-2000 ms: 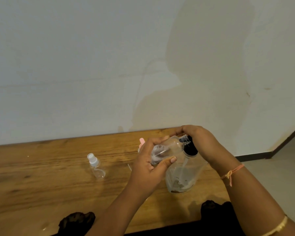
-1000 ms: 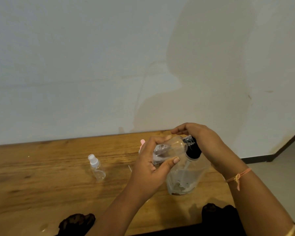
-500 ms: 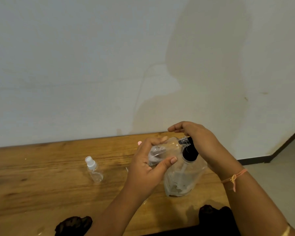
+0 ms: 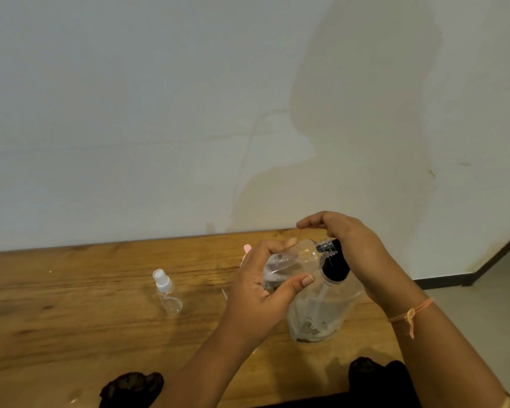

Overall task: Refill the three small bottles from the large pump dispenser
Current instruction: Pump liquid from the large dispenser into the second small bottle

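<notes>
The left hand (image 4: 259, 293) holds a small bottle (image 4: 295, 260) tilted against the pump dispenser (image 4: 321, 313), the right hand (image 4: 357, 245) resting on top.

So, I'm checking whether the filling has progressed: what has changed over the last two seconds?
Nothing visibly. The left hand keeps the small bottle tilted at the dispenser nozzle, the right hand stays on its pump; the spray bottle stands untouched.
</notes>
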Motion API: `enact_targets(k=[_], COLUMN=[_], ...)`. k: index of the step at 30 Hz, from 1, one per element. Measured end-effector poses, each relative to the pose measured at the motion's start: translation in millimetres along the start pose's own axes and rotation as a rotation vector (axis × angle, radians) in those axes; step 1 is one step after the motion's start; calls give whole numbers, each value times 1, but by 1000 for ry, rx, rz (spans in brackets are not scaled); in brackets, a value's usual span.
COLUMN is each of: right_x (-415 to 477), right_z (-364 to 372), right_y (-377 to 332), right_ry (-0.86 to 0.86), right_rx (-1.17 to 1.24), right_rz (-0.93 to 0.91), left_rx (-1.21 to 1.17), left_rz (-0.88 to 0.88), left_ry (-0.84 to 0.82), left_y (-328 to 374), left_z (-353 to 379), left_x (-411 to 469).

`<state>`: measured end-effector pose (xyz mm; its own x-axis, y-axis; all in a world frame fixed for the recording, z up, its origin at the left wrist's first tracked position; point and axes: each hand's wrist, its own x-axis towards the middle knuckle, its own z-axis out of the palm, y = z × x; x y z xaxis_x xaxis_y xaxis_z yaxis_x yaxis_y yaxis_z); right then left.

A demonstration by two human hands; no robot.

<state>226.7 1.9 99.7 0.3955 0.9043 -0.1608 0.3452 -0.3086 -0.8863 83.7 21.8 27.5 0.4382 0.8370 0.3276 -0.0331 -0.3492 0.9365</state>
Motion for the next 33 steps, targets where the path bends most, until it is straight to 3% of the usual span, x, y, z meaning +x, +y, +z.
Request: enact_targets(k=[3,6,9,14,20,27,31,33], right_x=[1,14,26,23,4,18,17,16], right_z=[-2,1,7,7,-1,5,6,6], right_y=[4,-1,-6,-2,0,3,3,4], right_ry=[-1,-117,-179,-154,1,-86,-137,-101], right_rx=[14,-70,-113,-45,20,-4,19,18], right_rz=[-12,271,415,370,24,237,296,230], left_rx=[-30,-34,-58,-71,-124,-61,-60,-75], left_rz=[-5,-35,-57,-38,-1,-27,-34,-24], left_ry=[0,-6,2,19,10,5,11,15], left_y=[1,-1,-1,-1,2,-6,-7,-6], left_z=[2,2,2,4,4,3,3,3], left_x=[-1,-1,-2,-4,-1,-1,-1,-1])
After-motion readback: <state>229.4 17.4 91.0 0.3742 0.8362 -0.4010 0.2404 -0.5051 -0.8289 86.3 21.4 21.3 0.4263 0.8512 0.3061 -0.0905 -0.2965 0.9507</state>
